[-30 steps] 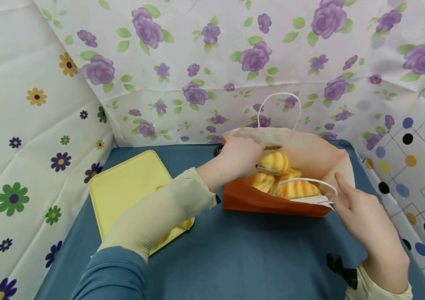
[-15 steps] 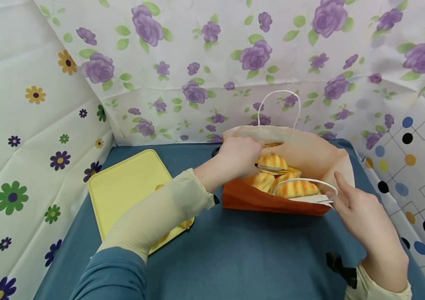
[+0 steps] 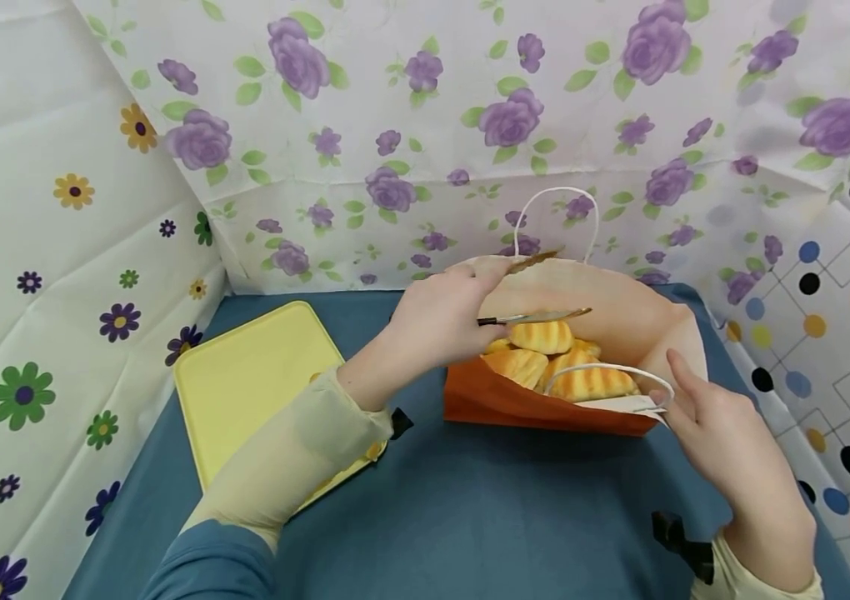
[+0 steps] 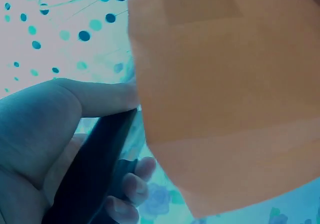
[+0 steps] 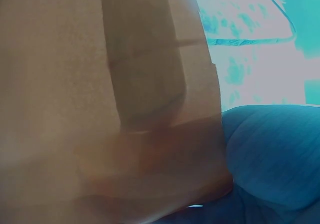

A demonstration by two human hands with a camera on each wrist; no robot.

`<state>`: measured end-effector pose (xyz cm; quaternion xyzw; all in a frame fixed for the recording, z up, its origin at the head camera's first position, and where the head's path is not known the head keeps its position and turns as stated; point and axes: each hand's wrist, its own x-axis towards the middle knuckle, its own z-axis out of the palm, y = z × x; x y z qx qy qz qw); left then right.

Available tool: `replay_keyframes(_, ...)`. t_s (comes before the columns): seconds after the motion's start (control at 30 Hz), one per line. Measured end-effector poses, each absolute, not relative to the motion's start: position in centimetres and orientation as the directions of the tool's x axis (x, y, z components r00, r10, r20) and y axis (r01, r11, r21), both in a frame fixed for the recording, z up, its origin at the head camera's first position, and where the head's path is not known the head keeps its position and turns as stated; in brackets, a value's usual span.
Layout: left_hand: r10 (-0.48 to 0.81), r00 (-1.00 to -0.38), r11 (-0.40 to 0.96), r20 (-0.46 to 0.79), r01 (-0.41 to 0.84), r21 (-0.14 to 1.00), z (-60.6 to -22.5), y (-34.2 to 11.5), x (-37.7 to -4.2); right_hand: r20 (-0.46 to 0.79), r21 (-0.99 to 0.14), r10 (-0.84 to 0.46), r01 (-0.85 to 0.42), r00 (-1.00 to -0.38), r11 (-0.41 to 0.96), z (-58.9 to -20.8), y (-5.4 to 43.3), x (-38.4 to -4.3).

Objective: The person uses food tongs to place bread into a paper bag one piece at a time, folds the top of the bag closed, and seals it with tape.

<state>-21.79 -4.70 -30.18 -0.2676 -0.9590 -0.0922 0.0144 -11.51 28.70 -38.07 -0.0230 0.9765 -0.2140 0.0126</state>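
My left hand [image 3: 443,312] grips a pair of food tongs [image 3: 537,317] at the near left of an orange paper bag [image 3: 545,417]. The tongs' two arms stand apart above the bag's mouth, with nothing between them. Their black handle [image 4: 95,169] lies in my palm in the left wrist view. Inside the bag are several golden, striped bread pieces [image 3: 590,379]. My right hand [image 3: 740,467] pinches the bag's front right rim, thumb raised. In the right wrist view the bag's paper side [image 5: 60,104] fills most of the frame, and the fingertips are hidden.
A yellow tray [image 3: 245,375] lies at the left on the blue tabletop [image 3: 515,517]. My left sleeve hides part of it, and a bit of bread [image 3: 375,451] shows at its near right corner. White looped handles [image 3: 556,190] rise from the bag. Patterned sheets [image 3: 395,125] enclose the table.
My left hand has drawn up and left out of the bag with the tongs, which have opened and left a bread piece on the pile. My right hand stays at the rim.
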Motion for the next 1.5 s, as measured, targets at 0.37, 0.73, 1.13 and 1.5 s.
replay_keyframes(0.37,0.404,-0.893,0.782,0.197,0.449,0.432,-33.6,-11.6,-18.0,0.039,-0.413,-0.066,-0.077,-0.997,0.908,-38.4,28.3,-11.6)
replay_keyframes(0.73,0.276,-0.931,0.698,0.237,0.364,0.616,-37.1,-17.7,-15.6,0.020,-0.416,-0.037,-0.042,-0.999,0.909,-38.6,28.3,-11.6)
replay_keyframes(1.13,0.161,-0.977,0.708,0.138,0.212,0.674,-40.4,-22.8,-14.1,0.021,-0.408,-0.024,-0.030,-1.000,0.913,-38.6,28.3,-11.7)
replay_keyframes(1.5,0.094,-0.995,0.730,0.033,0.092,0.678,-42.0,-25.7,-12.7,-0.019,-0.420,-0.012,-0.003,-1.000,0.908,-38.5,28.5,-11.6)
